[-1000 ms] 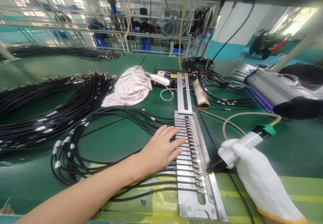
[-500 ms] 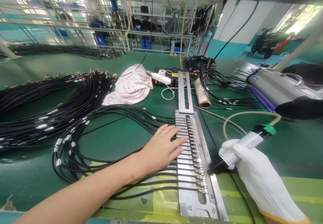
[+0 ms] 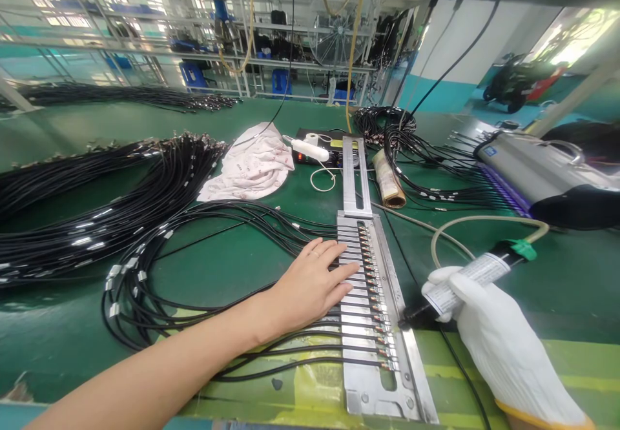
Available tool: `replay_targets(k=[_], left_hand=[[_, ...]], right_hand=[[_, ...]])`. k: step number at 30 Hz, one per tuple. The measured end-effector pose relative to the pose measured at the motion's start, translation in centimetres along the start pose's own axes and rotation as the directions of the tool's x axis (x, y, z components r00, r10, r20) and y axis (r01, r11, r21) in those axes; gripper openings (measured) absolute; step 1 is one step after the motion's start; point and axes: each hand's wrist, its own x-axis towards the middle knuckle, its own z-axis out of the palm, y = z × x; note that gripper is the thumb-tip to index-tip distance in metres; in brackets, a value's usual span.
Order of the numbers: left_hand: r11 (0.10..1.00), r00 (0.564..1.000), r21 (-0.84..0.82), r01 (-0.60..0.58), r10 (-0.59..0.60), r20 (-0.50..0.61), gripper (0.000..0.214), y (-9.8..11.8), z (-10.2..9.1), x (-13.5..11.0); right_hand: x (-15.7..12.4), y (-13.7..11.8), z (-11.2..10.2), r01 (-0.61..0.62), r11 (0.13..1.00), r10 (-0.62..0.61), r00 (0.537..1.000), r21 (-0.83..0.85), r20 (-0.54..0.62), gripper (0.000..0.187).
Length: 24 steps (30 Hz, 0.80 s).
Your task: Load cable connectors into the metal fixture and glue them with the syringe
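My bare left hand (image 3: 317, 281) lies flat with its fingers apart on a metal fixture (image 3: 358, 394), over the row of black cables (image 3: 310, 348) set in its slots. Small metal connectors (image 3: 375, 291) at the cable ends line up along the fixture's right part. In a white knitted glove, my right hand (image 3: 489, 327) is wrapped round a dispensing syringe (image 3: 469, 281) with a white label, a green cap and a hose. The syringe is tilted, its black tip low at the fixture's right rail, near the lower connectors. Whether the tip touches anything I cannot tell.
Thick bundles of black cable (image 3: 111, 223) lie at the left. Behind the fixture are a pink cloth (image 3: 254, 165), a black control box (image 3: 334, 152) and a cardboard roll (image 3: 389, 181). At the right stands a grey lamp unit (image 3: 533, 165) with violet light, with cable ends before it.
The syringe and my gloved right hand have shifted very slightly to the right. My left hand and the cables on the fixture stay in place.
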Motion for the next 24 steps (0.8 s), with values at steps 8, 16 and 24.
replay_targets(k=[8,16,24], left_hand=[[1.0,1.0,-0.003,0.008,-0.008,0.024,0.038,0.07,-0.04,0.15],[1.0,1.0,0.012,0.003,-0.003,0.019,0.038,-0.05,0.09,0.06],[1.0,1.0,0.005,-0.001,0.001,0.005,0.038,-0.08,0.21,0.1]], right_hand=[[-0.09,0.01,-0.02,-0.016,0.998,0.019,0.999,0.064,-0.048,0.038],[-0.18,-0.44,0.14,0.001,1.0,-0.002,0.999,0.014,0.04,0.044],[-0.33,-0.67,0.41,0.043,0.998,-0.039,0.996,-0.04,0.086,0.044]])
